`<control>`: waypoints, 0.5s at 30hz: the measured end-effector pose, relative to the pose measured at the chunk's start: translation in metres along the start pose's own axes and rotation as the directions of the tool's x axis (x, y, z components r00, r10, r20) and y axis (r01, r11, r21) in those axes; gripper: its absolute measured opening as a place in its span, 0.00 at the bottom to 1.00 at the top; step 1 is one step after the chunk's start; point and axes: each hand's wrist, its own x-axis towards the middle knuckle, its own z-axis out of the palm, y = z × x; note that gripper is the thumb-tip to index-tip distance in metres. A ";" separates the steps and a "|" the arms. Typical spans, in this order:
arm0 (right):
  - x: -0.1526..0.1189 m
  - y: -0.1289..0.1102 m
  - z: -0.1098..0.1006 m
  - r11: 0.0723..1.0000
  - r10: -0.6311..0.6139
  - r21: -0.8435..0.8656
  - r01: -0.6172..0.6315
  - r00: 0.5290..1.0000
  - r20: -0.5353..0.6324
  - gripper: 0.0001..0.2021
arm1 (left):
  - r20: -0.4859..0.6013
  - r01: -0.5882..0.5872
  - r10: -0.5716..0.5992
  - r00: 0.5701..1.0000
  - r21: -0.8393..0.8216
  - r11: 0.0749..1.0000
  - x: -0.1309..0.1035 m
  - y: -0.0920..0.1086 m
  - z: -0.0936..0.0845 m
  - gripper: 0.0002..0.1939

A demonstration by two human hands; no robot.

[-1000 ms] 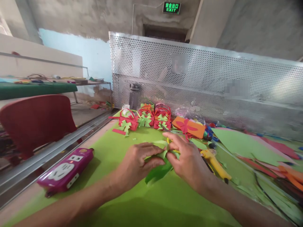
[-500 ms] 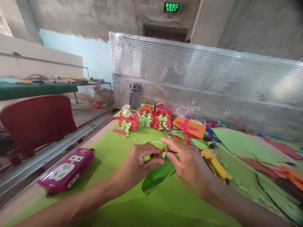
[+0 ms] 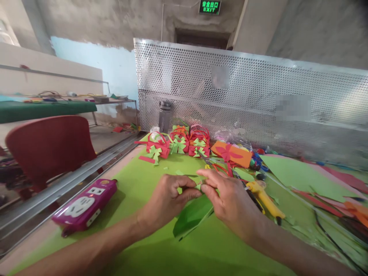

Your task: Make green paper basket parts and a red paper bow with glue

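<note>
Both hands meet over the green table sheet [image 3: 149,245], fingertips almost touching. My left hand [image 3: 172,195] pinches a small light green paper piece [image 3: 198,187] from the left. From the right, my right hand [image 3: 224,195] pinches the same piece between thumb and fingers. Beneath the hands hangs a darker green folded paper [image 3: 191,216], its lower tip pointing down and left; its upper part is hidden by the fingers. Beyond them stand small red paper baskets [image 3: 158,147] with light green bows. An orange paper piece [image 3: 244,156] with a red bow lies to their right.
A purple power strip [image 3: 86,205] lies on the left. At the right are a yellow glue gun [image 3: 267,201], scissors [image 3: 205,158] behind the hands, a black cable [image 3: 330,235] and light green sheets [image 3: 301,176]. A bottle [image 3: 164,117] stands before the perforated metal panel [image 3: 244,88].
The view has shifted slightly, so the surroundings appear a little further right. My fingers have closed in slightly on the light green piece, and the darker green paper has tilted a little.
</note>
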 end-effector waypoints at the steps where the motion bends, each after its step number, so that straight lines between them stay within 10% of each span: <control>1: 0.000 0.001 0.000 1.000 -0.024 0.002 0.024 1.000 -0.016 0.15 | -0.003 0.010 -0.010 1.000 -0.007 1.000 0.000 0.000 0.000 0.08; 15: 0.001 0.007 -0.011 0.893 -0.378 -0.269 0.360 0.926 -0.016 0.11 | -0.010 0.004 -0.004 1.000 0.086 0.996 -0.002 -0.003 0.003 0.06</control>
